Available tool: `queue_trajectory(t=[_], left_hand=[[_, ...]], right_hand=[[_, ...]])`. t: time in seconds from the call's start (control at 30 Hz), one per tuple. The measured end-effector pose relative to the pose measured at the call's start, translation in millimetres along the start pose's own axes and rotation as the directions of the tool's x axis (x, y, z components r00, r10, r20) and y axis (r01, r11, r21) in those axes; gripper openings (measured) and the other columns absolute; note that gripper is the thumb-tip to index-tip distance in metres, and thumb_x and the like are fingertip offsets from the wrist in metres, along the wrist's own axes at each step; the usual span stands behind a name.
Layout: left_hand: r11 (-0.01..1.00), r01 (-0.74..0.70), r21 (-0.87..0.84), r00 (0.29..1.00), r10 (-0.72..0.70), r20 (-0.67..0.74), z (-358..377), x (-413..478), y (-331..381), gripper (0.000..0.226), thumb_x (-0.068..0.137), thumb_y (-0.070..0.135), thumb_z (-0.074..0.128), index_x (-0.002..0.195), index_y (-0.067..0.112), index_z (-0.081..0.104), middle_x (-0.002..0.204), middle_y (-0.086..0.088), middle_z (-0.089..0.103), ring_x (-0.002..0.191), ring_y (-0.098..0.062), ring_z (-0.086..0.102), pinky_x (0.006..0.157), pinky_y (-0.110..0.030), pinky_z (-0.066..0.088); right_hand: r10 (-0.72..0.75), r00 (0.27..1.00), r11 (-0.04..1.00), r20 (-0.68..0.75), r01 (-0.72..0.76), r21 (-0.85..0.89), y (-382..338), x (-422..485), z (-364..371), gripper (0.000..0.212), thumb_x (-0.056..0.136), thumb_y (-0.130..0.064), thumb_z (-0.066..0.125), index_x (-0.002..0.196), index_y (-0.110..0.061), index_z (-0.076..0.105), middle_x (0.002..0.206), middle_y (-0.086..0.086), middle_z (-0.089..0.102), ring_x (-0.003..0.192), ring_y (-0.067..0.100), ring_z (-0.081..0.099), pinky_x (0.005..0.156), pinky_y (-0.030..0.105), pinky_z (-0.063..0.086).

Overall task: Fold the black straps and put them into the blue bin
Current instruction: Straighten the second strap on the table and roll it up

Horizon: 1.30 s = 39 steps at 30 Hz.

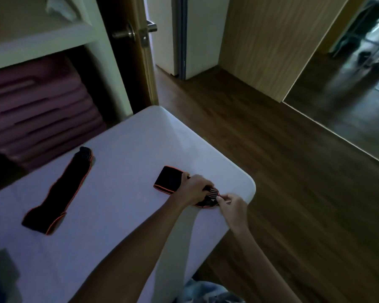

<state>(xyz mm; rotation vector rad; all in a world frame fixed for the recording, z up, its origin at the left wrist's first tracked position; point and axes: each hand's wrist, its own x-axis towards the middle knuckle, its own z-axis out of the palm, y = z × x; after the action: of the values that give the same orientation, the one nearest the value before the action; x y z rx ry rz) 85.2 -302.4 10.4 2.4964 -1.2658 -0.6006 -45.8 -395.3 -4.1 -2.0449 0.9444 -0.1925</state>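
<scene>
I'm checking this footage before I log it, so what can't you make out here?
- Blue bin: not identifiable in the head view; only a dark blurred shape at the bottom-left edge.
- Strap being folded: its near end is hidden under the left hand and right hand.
- Shelf items, top left: blurred, cropped.

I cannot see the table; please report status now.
Both hands, left and right, gripping strap at table corner. Second strap unfolded. No blue bin visible.
</scene>
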Motion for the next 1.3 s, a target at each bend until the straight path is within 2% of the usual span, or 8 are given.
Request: queue_trajectory(t=[0.23,0.37,0.47,0.63,0.8,1.07,1.2,1.3], left_hand=[[0.969,0.028,-0.245,0.983,-0.071,-0.167,-46,7,-1,0.018,0.082,0.043,0.063,0.087,0.027,0.069,0.093,0.01,0.072,0.098,-0.009,0.059,0.092,-0.038,0.025],[0.84,0.012,-0.542,0.949,-0.18,-0.257,-82,-4,-10,0.017,0.074,0.043,0.065,0.08,0.028,0.069,0.08,0.012,0.07,0.083,-0.007,0.065,0.087,-0.033,0.047],[0.758,-0.044,-0.651,0.918,-0.227,-0.326,-106,-19,-7,0.008,0.082,0.025,0.068,0.085,0.017,0.068,0.081,0.0,0.07,0.076,-0.01,0.063,0.075,-0.022,0.048],[0.645,-0.107,-0.757,0.853,-0.332,-0.404,-130,-42,-2,0.003,0.084,0.019,0.067,0.081,0.018,0.067,0.077,0.005,0.069,0.071,-0.002,0.063,0.074,-0.013,0.05],[0.591,-0.216,-0.777,0.726,-0.435,-0.532,-143,-61,2,0.008,0.085,0.018,0.066,0.078,0.02,0.068,0.075,0.009,0.069,0.066,0.006,0.063,0.066,-0.007,0.048],[0.479,-0.416,-0.773,0.613,-0.481,-0.627,-154,-98,6,0.004,0.085,0.016,0.066,0.087,0.017,0.07,0.085,0.001,0.072,0.082,-0.008,0.068,0.077,-0.018,0.054],[0.476,-0.362,-0.802,0.644,-0.494,-0.584,-143,-110,-5,0.003,0.083,0.01,0.068,0.08,0.008,0.069,0.066,0.013,0.071,0.067,0.0,0.064,0.065,-0.01,0.048],[0.531,-0.285,-0.798,0.653,-0.501,-0.567,-132,-118,-19,0.004,0.081,0.012,0.07,0.081,0.008,0.071,0.075,0.007,0.073,0.073,-0.005,0.066,0.07,-0.015,0.05]], right_hand=[[-0.091,0.987,0.976,-0.131,0.114,0.184,-26,21,-36,0.011,0.085,-0.02,0.07,0.092,-0.012,0.073,0.09,0.003,0.071,0.077,0.016,0.068,0.073,0.041,0.059],[-0.045,0.997,0.927,-0.058,0.063,0.369,-58,29,-49,0.044,0.082,-0.041,0.07,0.12,-0.021,0.06,0.108,-0.005,0.065,0.094,0.011,0.065,0.079,0.032,0.056],[-0.043,0.997,0.896,0.064,0.01,0.443,-78,28,-46,0.07,0.071,-0.059,0.071,0.126,-0.02,0.054,0.112,-0.004,0.065,0.097,0.012,0.066,0.078,0.032,0.055],[-0.071,0.997,0.771,0.03,0.036,0.636,-117,21,-42,0.024,0.084,-0.036,0.07,0.098,-0.017,0.064,0.09,0.001,0.074,0.077,0.012,0.07,0.064,0.026,0.053],[-0.2,0.98,0.708,-0.01,0.151,0.689,-140,15,-42,0.007,0.082,-0.02,0.074,0.086,-0.02,0.068,0.086,0.005,0.073,0.077,0.018,0.069,0.07,0.032,0.056],[-0.406,0.901,0.641,-0.155,0.402,0.654,-192,3,-57,0.009,0.088,-0.007,0.065,0.085,-0.016,0.066,0.084,0.007,0.068,0.073,0.011,0.068,0.062,0.026,0.057],[-0.499,0.844,0.552,-0.196,0.484,0.679,-237,-2,-73,0.013,0.088,-0.006,0.065,0.085,-0.018,0.065,0.081,0.001,0.066,0.072,0.007,0.066,0.06,0.022,0.057],[-0.569,0.791,0.493,-0.224,0.546,0.678,-268,-2,-81,0.013,0.087,-0.006,0.065,0.085,-0.018,0.064,0.081,0.002,0.065,0.071,0.007,0.066,0.059,0.022,0.057]])
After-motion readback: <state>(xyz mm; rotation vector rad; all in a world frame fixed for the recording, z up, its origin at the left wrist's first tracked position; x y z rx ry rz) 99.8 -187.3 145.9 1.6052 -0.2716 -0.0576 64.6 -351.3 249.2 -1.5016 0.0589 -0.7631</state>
